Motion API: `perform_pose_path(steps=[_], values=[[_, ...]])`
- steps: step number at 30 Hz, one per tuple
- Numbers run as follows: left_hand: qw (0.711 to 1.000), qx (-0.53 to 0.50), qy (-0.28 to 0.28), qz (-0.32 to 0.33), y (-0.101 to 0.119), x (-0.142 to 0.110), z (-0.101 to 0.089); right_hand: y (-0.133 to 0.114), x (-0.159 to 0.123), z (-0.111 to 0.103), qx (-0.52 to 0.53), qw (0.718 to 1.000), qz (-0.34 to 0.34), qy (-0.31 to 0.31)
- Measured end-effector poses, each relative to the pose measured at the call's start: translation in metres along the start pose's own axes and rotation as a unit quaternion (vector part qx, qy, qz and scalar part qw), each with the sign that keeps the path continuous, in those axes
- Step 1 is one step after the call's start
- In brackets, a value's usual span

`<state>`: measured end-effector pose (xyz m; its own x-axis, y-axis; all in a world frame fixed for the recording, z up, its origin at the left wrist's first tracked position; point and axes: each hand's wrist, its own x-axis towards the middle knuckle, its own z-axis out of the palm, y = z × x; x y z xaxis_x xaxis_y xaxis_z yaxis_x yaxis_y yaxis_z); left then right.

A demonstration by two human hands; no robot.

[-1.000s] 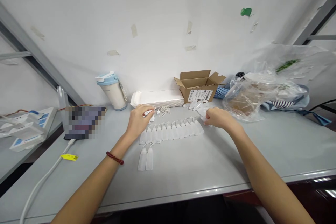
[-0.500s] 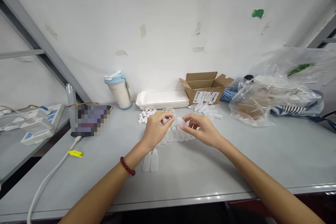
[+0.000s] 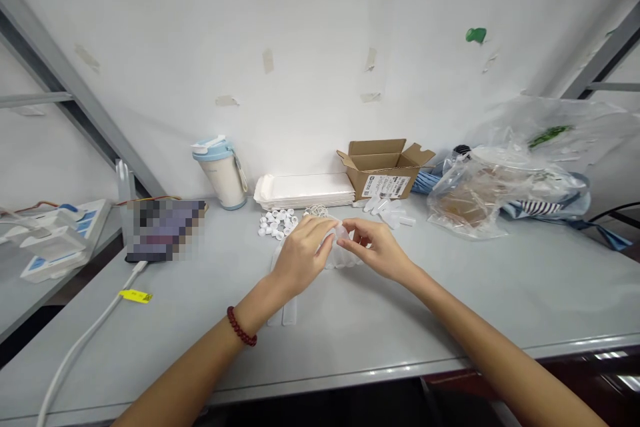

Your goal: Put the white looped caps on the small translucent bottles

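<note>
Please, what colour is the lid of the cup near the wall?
The lid is light blue and white, in the head view.

Piece at my right grip: translucent plastic, frosted look. Tabletop: grey, smooth, low sheen, brighter along the near edge. Caps, left: white plastic, smooth. Open box, far: matt brown cardboard, printed paper label. Bag, right: clear plastic, glossy, crinkled. Blue cloth beside it: matt, soft-looking. Beads on my left wrist: dark red, glossy.
</note>
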<state>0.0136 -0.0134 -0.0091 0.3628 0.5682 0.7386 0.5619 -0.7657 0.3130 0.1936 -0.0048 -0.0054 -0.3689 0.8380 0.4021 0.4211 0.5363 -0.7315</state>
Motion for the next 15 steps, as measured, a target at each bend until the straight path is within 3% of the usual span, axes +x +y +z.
perform_pose_path(steps=[7,10,15], values=[[0.999,-0.040,0.017,0.002,-0.0011,0.0001,0.0019,-0.0025,-0.0001,0.0039,0.132,0.989,0.069,0.002],[0.998,-0.051,0.002,-0.023,0.0004,0.0008,0.0010,-0.0010,0.0008,0.0050,0.129,0.988,0.086,0.020],[0.988,-0.071,-0.032,-0.131,0.0074,0.0042,-0.0027,0.0041,0.0001,0.0092,0.036,0.996,0.068,0.045]])
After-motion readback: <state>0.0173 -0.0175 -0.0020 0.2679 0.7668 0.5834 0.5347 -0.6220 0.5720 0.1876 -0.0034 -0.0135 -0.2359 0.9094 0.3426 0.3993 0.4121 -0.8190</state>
